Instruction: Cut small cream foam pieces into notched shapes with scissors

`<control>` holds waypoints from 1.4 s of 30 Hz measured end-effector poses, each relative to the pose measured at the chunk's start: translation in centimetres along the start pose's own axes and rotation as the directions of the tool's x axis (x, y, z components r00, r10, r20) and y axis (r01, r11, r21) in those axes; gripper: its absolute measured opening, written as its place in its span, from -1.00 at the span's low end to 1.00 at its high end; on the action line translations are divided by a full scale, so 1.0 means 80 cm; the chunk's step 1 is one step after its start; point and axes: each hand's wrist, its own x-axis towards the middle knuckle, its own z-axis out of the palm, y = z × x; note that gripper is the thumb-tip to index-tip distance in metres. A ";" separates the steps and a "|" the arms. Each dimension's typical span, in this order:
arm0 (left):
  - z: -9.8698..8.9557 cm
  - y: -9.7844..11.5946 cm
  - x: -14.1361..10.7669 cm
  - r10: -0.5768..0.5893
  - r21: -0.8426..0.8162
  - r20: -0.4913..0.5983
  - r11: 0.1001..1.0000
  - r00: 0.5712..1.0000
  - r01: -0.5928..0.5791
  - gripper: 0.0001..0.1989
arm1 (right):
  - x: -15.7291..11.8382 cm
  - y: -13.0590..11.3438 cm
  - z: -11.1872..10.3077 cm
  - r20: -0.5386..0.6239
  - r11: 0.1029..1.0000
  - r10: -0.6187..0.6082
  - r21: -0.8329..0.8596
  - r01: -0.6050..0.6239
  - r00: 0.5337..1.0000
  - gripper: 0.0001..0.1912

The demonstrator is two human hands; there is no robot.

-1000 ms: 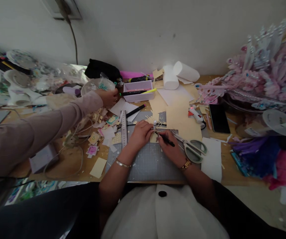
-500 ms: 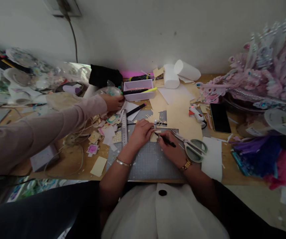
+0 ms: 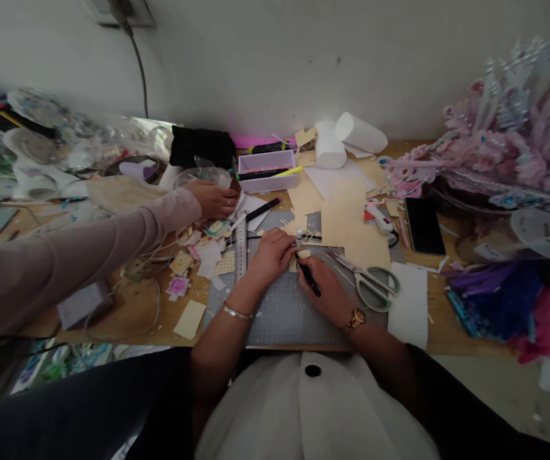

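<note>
My right hand (image 3: pixel 325 287) is closed around a slim black pen-like tool (image 3: pixel 309 279), its tip against a small cream card piece (image 3: pixel 294 264) on the grey cutting mat (image 3: pixel 279 313). My left hand (image 3: pixel 272 255) is closed, its fingertips pinching the card's upper edge. A small white upright cylinder (image 3: pixel 298 235) shows just beyond those fingertips; whether they touch it I cannot tell. Green-handled scissors (image 3: pixel 373 284) lie open beside my right hand. Left of my left hand lies a clear ruler (image 3: pixel 241 246). Cream card scraps (image 3: pixel 310 235) are scattered beyond my fingers.
From the left, another person's hand (image 3: pixel 214 199) reaches over a pile of paper pieces. A lilac pen box (image 3: pixel 267 172) and white rolls (image 3: pixel 329 147) stand at the back. A glue gun (image 3: pixel 379 218), a phone (image 3: pixel 424 227) and pink beaded ornaments (image 3: pixel 504 153) fill the right.
My right hand has shifted slightly left, and the black tool has swung steeper. My left hand has stayed put. The other person's hand has moved slightly, and a brown thing now shows beside it.
</note>
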 end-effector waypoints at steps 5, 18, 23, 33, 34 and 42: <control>-0.001 0.001 0.000 0.010 0.004 -0.002 1.000 1.000 -0.010 -0.78 | 0.000 -0.003 -0.004 -0.041 0.996 0.048 0.082 -0.044 0.998 -0.90; -0.008 0.005 0.002 -0.048 0.142 0.035 0.989 0.998 0.042 -0.79 | 0.106 0.037 -0.062 0.063 0.910 0.320 0.258 -0.325 0.945 -0.71; -0.011 0.009 0.002 -0.069 0.161 0.023 0.985 0.997 0.065 -0.79 | 0.137 0.038 -0.036 0.175 0.966 0.260 -0.035 -0.257 0.950 -0.70; -0.010 0.008 0.003 -0.073 0.155 0.024 0.986 0.997 0.069 -0.81 | 0.141 0.050 -0.026 0.356 0.989 0.143 -0.093 -0.117 0.924 -0.75; -0.010 0.008 0.003 -0.073 0.151 0.024 0.986 0.997 0.069 -0.81 | 0.142 0.051 -0.026 0.364 0.990 0.135 -0.088 -0.110 0.922 -0.75; -0.011 0.009 0.004 -0.093 0.149 0.043 0.985 0.995 0.086 -0.83 | 0.147 0.056 -0.023 0.404 0.995 0.093 -0.060 -0.075 0.910 -0.73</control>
